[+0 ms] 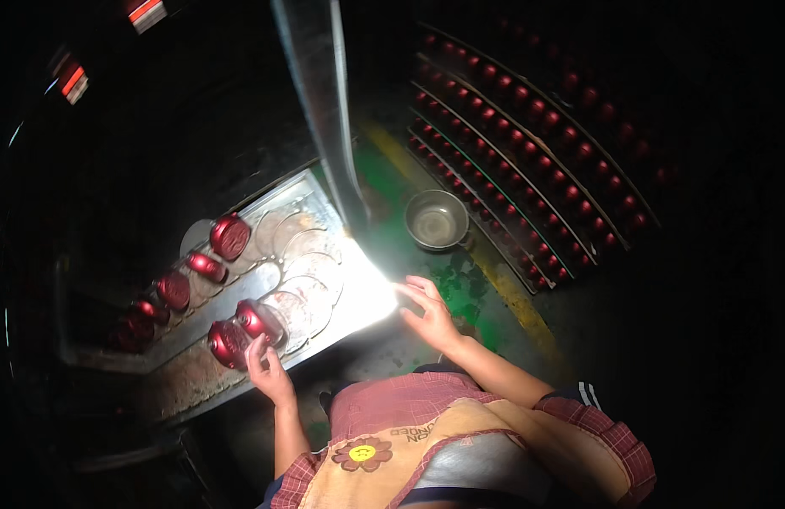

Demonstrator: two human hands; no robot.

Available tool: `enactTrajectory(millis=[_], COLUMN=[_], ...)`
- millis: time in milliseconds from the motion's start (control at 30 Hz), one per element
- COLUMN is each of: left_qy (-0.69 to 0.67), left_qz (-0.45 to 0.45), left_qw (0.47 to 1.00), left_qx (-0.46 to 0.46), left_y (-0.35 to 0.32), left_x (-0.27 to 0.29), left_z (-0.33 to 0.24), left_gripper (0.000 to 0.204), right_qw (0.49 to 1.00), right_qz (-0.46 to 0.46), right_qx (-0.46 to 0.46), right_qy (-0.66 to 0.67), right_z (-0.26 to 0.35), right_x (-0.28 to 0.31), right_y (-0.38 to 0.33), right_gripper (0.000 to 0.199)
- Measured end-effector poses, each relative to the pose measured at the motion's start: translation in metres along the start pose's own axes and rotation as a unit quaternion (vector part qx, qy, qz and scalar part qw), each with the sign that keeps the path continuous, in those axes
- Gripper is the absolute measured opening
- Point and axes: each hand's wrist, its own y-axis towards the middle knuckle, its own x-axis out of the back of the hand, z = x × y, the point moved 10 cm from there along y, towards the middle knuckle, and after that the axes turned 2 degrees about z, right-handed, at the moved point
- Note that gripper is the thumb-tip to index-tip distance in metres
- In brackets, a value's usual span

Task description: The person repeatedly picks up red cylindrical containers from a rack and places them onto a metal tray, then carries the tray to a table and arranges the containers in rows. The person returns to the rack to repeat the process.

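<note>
While the left hand (pixel 270 370) is half-curled at a red piece (pixel 257 317) on the tabletop (pixel 358 284), grip unclear, the right hand (pixel 428 317) spreads empty beside the tabletop's corner; light fingertips should spare the finish.

From the wearer (pixel 409 394), the conveyor (pixel 189 377) lay at ten o'clock, two parts (pixel 258 321) on its near side, a row of parts (pixel 173 290) along its far side. The left hand (pixel 272 377) was at the near parts, the right hand (pixel 428 316) beside the conveyor's end. The post (pixel 320 93) stood at eleven o'clock, the bowl (pixel 435 222) at twelve, the rack (pixel 528 161) at one.
</note>
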Motion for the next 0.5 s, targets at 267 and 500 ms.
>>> enactTrajectory(millis=[267,500], left_qy=[-0.227,-0.184], left_qz=[0.431,0.487], left_qw=[0.853,0.720], left_qx=[-0.190,-0.459], left_y=[-0.061,-0.185], left_x=[-0.421,-0.725], left_z=[-0.256,-0.501], left_gripper=[0.032,0.045], right_qw=[0.864,0.791], right_qz=[-0.496,-0.521], right_qx=[0.030,-0.067], right_qy=[-0.074,-0.315], right_z=[-0.038,-0.097], right_x=[0.440,0.667], right_y=[-0.070,-0.053], right_gripper=[0.046,0.056])
